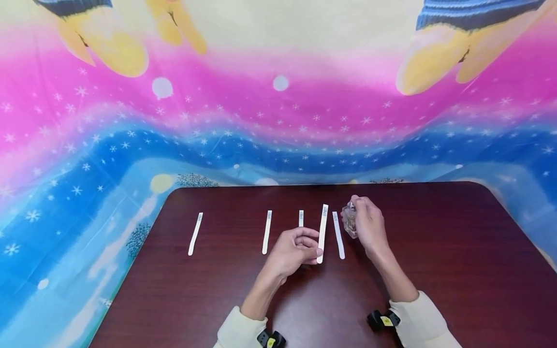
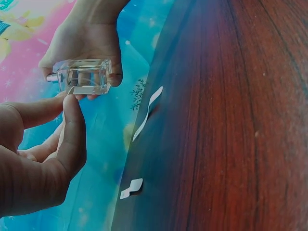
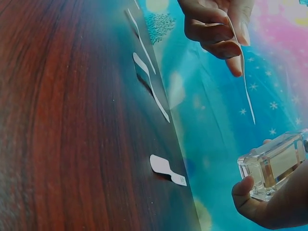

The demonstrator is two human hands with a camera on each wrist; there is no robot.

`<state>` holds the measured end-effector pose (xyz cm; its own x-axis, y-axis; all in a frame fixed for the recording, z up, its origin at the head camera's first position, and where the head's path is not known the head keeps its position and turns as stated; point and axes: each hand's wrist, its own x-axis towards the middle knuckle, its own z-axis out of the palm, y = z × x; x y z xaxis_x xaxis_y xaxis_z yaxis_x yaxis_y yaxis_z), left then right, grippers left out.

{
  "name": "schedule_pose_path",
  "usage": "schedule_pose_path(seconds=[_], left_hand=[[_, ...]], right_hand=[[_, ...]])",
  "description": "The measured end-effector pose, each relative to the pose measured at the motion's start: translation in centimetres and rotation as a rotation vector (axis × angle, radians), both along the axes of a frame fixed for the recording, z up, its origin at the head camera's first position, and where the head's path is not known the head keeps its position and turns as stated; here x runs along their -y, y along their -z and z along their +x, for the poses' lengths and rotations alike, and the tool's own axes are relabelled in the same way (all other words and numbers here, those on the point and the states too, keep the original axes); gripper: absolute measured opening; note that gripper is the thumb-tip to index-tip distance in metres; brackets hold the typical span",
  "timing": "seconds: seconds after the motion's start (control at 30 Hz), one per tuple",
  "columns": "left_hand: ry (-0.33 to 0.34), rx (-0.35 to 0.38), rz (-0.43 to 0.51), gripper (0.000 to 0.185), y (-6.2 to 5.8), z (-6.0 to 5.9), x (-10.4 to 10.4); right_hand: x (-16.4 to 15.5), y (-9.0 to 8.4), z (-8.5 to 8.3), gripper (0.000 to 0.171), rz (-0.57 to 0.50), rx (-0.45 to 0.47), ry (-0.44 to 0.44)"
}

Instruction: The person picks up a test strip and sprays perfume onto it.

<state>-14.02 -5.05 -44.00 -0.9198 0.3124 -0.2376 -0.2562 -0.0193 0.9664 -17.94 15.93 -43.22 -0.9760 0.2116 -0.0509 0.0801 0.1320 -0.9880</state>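
Note:
My left hand [image 1: 296, 249] pinches a white paper strip [image 1: 322, 233] by its near end, lifted off the dark wooden table [image 1: 435, 270]; the same strip [image 3: 243, 72] hangs thin and edge-on in the right wrist view. My right hand [image 1: 367, 222] grips a small clear glass bottle [image 1: 349, 220] just right of the strip, with a finger over its top. The bottle [image 2: 86, 76] looks square with a metal nozzle at one end, and the bottle [image 3: 272, 163] holds pale liquid. Three more strips lie flat: one [image 1: 195, 233] far left, one [image 1: 267, 231] left of my hand, one [image 1: 338, 235] between my hands.
A short piece of another strip [image 1: 301, 217] shows behind my left hand. A colourful pink and blue cloth [image 1: 87, 159] with stars hangs behind and to the left of the table. Bare tabletop stretches to the right and near me.

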Motion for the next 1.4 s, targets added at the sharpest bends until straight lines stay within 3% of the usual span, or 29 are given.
schedule_pose_path(seconds=[0.43,0.77,1.07,1.4], left_hand=[[0.021,-0.018,-0.001,0.040,0.1,-0.1,0.9],[0.006,-0.021,-0.030,0.040,0.4,-0.6,3.0],[-0.036,-0.046,-0.072,0.040,1.0,-1.1,5.3],[-0.130,-0.042,-0.131,0.039,1.3,-1.5,9.2]], right_hand=[[-0.5,-0.7,0.6,0.044,-0.014,0.021,-0.026],[-2.8,-0.5,1.5,0.045,-0.015,0.032,-0.013],[-3.8,-0.4,1.8,0.041,-0.063,0.025,-0.003],[-5.0,-0.2,2.1,0.042,-0.072,0.037,-0.008]])
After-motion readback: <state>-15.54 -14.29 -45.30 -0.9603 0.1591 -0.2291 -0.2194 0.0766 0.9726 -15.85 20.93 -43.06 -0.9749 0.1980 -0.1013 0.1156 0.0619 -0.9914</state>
